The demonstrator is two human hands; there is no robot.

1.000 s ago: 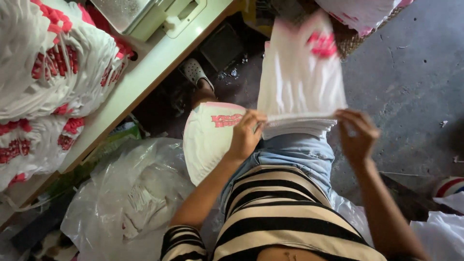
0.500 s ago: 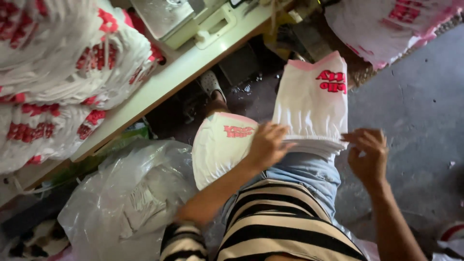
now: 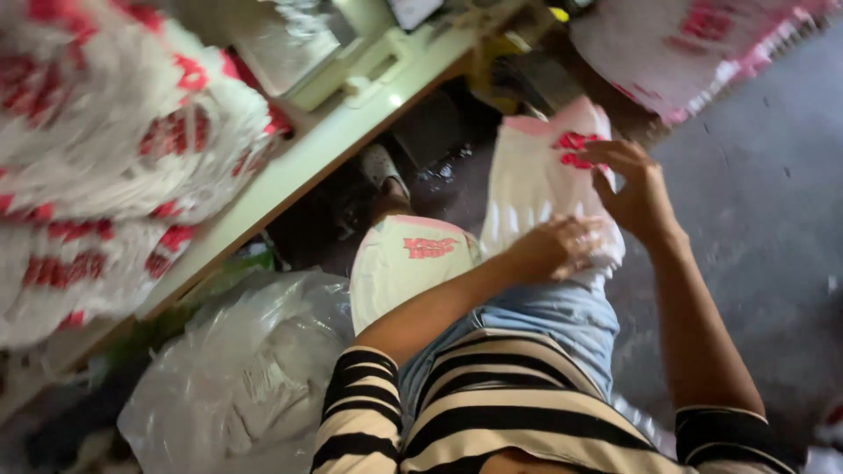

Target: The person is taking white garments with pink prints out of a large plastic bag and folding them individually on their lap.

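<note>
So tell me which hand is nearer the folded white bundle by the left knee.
Left. The left hand lies just right of the folded bundle; the right hand is farther off, up on the stack.

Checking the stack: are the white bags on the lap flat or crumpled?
Flat: the bags lie stacked smooth under the left hand and right hand.

1. The thin white plastic bag stack (image 3: 540, 189) on the lap has a pink top edge and red print.
2. The folded cream-white bag bundle (image 3: 399, 268) carries a red mark.
3. The piled white bags (image 3: 114, 167) on the pale green table (image 3: 307, 167) show red print.
4. The shirt sleeve (image 3: 360, 412) has black and cream stripes.
5. The jeans (image 3: 562, 320) are light blue.
6. The floor (image 3: 764, 219) is grey.
</note>
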